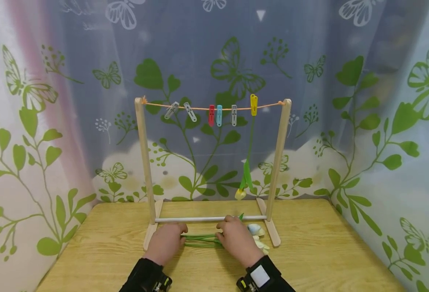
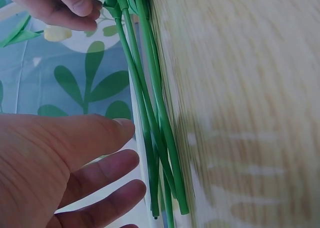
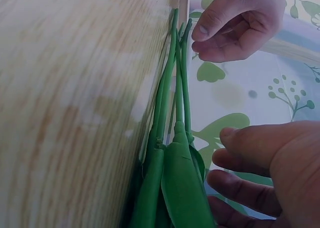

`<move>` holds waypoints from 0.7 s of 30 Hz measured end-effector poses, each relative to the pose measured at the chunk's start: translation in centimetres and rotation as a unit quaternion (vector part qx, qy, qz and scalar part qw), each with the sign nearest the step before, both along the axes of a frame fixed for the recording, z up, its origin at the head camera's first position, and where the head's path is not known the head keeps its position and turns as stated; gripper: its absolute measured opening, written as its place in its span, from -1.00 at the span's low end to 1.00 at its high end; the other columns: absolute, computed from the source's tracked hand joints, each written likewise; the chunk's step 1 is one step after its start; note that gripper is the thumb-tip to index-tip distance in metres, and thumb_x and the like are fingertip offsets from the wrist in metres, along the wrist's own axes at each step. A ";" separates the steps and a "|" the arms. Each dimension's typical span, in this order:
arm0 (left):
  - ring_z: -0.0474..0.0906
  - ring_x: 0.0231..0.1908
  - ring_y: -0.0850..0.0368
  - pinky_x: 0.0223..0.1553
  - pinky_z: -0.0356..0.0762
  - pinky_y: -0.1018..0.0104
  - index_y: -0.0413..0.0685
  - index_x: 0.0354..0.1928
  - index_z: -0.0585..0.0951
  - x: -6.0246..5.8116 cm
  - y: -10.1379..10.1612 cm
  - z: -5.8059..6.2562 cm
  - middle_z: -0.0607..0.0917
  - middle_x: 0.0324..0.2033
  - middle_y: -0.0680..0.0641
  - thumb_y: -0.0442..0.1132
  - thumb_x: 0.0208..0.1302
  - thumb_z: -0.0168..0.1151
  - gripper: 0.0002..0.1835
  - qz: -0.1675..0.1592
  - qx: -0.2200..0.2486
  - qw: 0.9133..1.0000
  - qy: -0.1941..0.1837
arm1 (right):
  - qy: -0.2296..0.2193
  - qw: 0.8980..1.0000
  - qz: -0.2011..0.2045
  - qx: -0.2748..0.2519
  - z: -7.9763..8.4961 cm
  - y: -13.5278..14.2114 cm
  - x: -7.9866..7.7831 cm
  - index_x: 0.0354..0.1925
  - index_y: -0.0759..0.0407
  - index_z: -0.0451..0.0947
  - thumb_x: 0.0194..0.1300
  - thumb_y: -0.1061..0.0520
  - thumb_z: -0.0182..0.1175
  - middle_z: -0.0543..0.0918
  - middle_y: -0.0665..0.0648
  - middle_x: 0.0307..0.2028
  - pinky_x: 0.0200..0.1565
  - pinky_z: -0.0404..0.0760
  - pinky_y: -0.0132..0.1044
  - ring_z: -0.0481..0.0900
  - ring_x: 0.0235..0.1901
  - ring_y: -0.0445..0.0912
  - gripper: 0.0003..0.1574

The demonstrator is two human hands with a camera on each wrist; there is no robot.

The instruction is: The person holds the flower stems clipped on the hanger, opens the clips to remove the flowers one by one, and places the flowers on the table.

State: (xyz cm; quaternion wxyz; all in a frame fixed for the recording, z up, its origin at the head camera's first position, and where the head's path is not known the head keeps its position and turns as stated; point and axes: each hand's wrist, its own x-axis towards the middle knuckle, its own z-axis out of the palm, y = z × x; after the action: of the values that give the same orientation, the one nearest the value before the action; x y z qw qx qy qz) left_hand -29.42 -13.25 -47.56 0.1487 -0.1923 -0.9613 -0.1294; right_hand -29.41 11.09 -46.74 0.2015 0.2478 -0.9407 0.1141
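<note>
Several artificial flowers lie together on the table, their green stems (image 1: 201, 236) running left to right and their green leaves (image 3: 182, 183) toward the right. A pale blue-white bloom (image 1: 255, 230) and cream petals (image 1: 261, 244) show beyond my right hand (image 1: 239, 242). This hand is beside the leafy part, fingers relaxed and apart from each other. Near the bare stem ends is my left hand (image 1: 166, 243), its thumb and fingers spread beside the stems in the left wrist view. Neither hand grips the bundle.
A wooden frame (image 1: 278, 162) stands behind the hands, with a white crossbar (image 1: 207, 219) low down. On its orange cord (image 1: 199, 108) sit several clothespins; the yellow clothespin (image 1: 253, 105) holds a hanging yellow tulip (image 1: 240, 194). A leaf-patterned curtain (image 1: 199, 52) surrounds the table (image 1: 309, 251).
</note>
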 end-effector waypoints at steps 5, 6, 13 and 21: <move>0.77 -0.30 0.02 -0.32 0.77 0.06 0.05 -0.21 0.77 -0.2 0.0 -0.3 0.81 -0.32 0.00 -0.23 0.14 0.58 -0.81 -0.004 0.001 1.000 0.007 | -0.006 1.000 -0.002 -0.006 0.0 0.0 0.1 -0.16 0.15 0.79 0.27 0.04 0.49 0.72 0.08 -0.27 0.23 0.66 0.13 0.72 -0.25 -0.05 -0.76; 0.77 -0.30 0.02 -0.32 0.77 0.06 0.04 -0.22 0.77 -0.2 0.1 -0.3 0.81 -0.32 0.00 -0.23 0.14 0.58 -0.81 -0.004 0.001 1.000 0.008 | -0.006 1.000 -0.002 -0.007 0.0 0.0 0.1 -0.16 0.15 0.79 0.28 0.04 0.49 0.72 0.08 -0.26 0.24 0.65 0.15 0.72 -0.25 -0.04 -0.76; 0.77 -0.27 0.01 -0.27 0.76 0.08 0.02 -0.18 0.78 -0.4 0.6 -0.1 0.81 -0.28 -0.01 -0.25 0.17 0.56 -0.82 -0.029 0.011 1.000 -0.004 | -0.001 1.000 -0.004 -0.007 0.1 0.4 0.2 -0.19 0.10 0.80 0.27 0.06 0.49 0.71 0.05 -0.29 0.23 0.65 0.18 0.71 -0.26 -0.06 -0.82; 0.75 -0.29 0.06 -0.31 0.72 0.17 0.03 -0.19 0.77 -0.7 0.8 0.8 0.80 -0.29 0.01 -0.17 0.27 0.50 -0.88 -0.030 0.052 0.998 -0.030 | -0.005 1.000 -0.006 0.003 -0.1 0.1 0.1 -0.16 0.07 0.80 0.31 0.05 0.46 0.68 0.02 -0.29 -0.09 0.75 -0.15 0.66 -0.29 -0.09 -0.83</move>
State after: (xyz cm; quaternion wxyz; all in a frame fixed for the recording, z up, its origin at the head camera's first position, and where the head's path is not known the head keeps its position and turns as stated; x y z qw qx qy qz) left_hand -30.12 -12.43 -46.72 0.1253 -0.2089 -0.9511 -0.1899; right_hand -29.31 11.22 -46.82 0.1964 0.2425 -0.9435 0.1116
